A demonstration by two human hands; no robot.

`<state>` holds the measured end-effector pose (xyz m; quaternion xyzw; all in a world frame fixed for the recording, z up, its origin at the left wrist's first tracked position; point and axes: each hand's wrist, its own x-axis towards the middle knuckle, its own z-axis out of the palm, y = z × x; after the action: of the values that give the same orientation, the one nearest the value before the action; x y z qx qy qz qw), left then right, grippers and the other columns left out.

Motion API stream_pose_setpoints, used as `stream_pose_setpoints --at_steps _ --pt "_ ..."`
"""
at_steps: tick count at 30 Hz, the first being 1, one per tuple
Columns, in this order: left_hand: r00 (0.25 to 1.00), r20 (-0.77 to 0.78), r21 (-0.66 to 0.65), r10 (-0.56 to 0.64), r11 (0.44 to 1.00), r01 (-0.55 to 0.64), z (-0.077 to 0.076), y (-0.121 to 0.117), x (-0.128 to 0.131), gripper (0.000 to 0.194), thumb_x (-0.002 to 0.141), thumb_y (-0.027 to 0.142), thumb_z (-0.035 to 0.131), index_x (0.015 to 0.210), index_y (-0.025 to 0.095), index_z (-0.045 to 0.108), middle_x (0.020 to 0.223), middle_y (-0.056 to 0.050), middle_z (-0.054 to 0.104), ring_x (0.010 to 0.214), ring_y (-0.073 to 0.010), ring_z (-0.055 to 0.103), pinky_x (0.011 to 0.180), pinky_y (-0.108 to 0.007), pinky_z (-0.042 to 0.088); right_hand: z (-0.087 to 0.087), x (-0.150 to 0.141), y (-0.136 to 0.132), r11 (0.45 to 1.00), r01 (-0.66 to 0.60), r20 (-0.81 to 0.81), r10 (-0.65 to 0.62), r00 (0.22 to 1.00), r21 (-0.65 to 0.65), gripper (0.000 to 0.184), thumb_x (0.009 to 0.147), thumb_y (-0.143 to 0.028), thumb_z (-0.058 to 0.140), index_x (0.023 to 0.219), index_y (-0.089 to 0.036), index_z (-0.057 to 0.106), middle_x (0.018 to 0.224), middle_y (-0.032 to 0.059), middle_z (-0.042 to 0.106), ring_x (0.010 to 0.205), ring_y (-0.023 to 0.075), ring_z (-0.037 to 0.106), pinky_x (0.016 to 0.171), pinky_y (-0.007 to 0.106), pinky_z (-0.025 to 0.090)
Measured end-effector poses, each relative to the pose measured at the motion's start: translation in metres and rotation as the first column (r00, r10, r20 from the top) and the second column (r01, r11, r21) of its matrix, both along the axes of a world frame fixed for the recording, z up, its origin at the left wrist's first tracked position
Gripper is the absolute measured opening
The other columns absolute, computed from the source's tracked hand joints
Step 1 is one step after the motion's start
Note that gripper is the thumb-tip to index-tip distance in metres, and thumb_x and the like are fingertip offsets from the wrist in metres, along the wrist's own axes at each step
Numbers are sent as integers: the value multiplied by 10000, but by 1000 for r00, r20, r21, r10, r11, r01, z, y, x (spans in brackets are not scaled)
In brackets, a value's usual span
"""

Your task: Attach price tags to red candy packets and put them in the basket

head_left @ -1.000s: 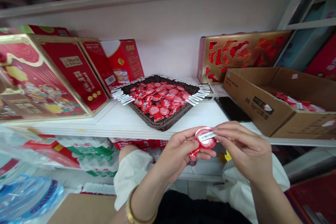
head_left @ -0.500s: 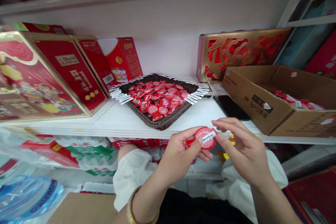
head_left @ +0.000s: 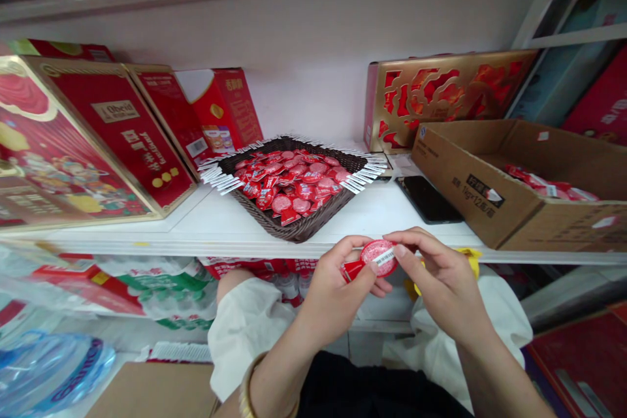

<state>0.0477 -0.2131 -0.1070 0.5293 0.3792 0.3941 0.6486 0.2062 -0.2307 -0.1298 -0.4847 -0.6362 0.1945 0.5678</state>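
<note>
Both my hands are in front of the shelf edge, holding a round red sausage-style packet [head_left: 377,258] with a short red tail. A white barcode label [head_left: 385,258] lies across the packet. My left hand [head_left: 340,290] grips the packet from the left, its thumb on the tail end. My right hand [head_left: 441,281] pinches the packet's right side, fingertips at the label's end. A woven brown basket [head_left: 298,225] on the shelf above is heaped with similar red packets, with white label strips fringing its rim.
A white shelf [head_left: 343,215] bears red gift boxes [head_left: 112,137] at the left and a gold-and-red box [head_left: 441,95] at the back. A cardboard carton [head_left: 470,202] holding red packets stands at the right, beside a black phone [head_left: 428,199]. Shrink-wrapped bottles [head_left: 161,294] sit below.
The view has tipped slightly, shifting the shelf up and left. My right fingertips have closed in on the label, and the packet sits a little further left.
</note>
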Motion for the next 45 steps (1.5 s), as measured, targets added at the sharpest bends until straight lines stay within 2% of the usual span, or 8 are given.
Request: stream_pose_setpoints --at_steps 8,14,21,26,33,38,42,45 --pt "1000 0 -19 2 1000 -2 0 0 1 310 774 381 727 955 163 603 675 -8 681 556 -125 625 579 -237 487 -2 -3 -1 999 46 -3 -46 999 7 112 861 -295 662 914 -209 710 798 29 678 740 160 594 680 275 493" --pt "1000 0 1 -19 1000 19 -2 -1 0 305 784 371 714 977 166 597 680 -7 685 551 -123 625 571 -233 481 -2 0 -2 1000 5 -54 -5 999 9 207 940 -318 555 917 -211 731 806 29 680 727 148 626 667 262 492" --pt "1000 12 18 -25 1000 25 -5 0 1 309 788 390 711 965 165 593 670 -8 682 544 -120 622 558 -224 473 -2 -1 -2 999 25 -44 -23 999 35 138 880 -305 643 937 -217 733 800 28 678 743 157 628 673 264 510" --pt "999 25 18 -26 1000 26 -9 1 1 316 786 387 720 983 173 598 684 -14 695 566 -134 641 583 -241 496 -4 1 -4 995 104 -71 -104 992 2 225 936 -342 553 973 -214 734 769 19 688 648 135 610 599 244 496" --pt "997 71 -2 -18 1000 18 -3 0 2 363 737 372 775 975 153 611 736 -23 707 623 -145 675 640 -267 562 -6 0 -3 996 67 -64 -64 996 57 205 803 -227 718 1008 -215 713 772 6 639 685 132 595 633 247 515" --pt "1000 11 19 5 1000 -5 6 3 9 303 755 259 748 998 136 615 660 -19 700 623 -142 689 622 -238 572 -1 15 -10 978 176 -133 -161 978 109 147 834 -253 709 977 -220 715 880 38 686 694 144 645 619 264 536" --pt "997 45 176 -54 983 46 32 19 47 160 785 181 699 926 137 637 693 -7 678 597 -141 700 581 -226 568 20 42 -14 891 393 -209 -349 913 229 186 813 -275 740 992 -226 724 867 44 706 680 160 653 618 290 544" --pt "984 77 320 -158 939 126 61 42 107 232 824 133 654 1056 129 635 894 -67 718 669 -167 730 627 -272 587 50 82 -6 687 627 -253 -575 778 368 233 812 -334 745 1027 -244 745 857 58 718 701 191 659 625 333 517"
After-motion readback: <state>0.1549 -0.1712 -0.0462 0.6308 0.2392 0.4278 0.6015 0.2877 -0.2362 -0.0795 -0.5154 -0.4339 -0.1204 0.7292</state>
